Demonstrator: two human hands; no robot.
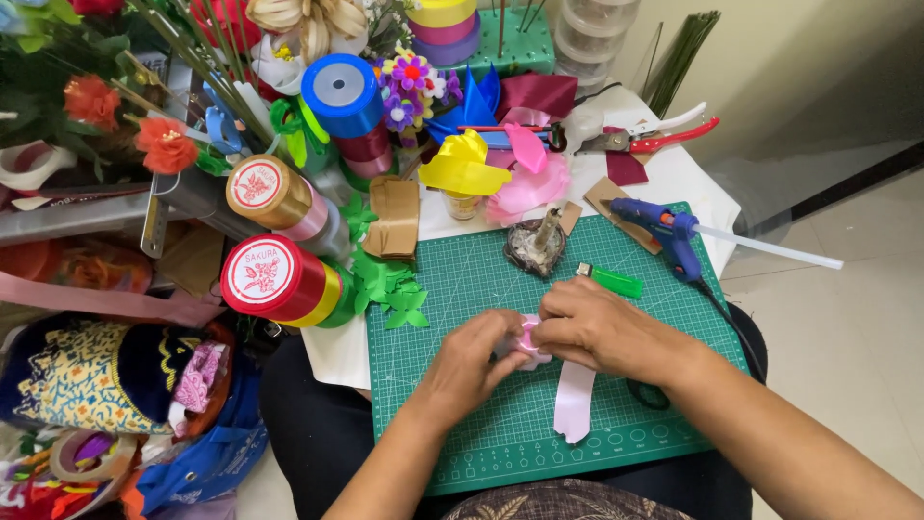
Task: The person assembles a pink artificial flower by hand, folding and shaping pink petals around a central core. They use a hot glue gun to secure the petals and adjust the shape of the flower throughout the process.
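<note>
Folding pink ribbon (574,397) over the green mat (462,289).
My left hand (472,358) and right hand (589,323) both pinch it closed.

Bare forearms, dark trousers, no sleeves

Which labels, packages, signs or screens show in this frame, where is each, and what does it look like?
Upper ribbon spool label: left of the green cutting mat, round, white with red print and a flower motif, on a gold spool.
Lower ribbon spool label: below the first, round, white with a red rim and flower motif.
Small jar label: behind the mat, pale band, too small to make out.
No signs or screens.
</note>
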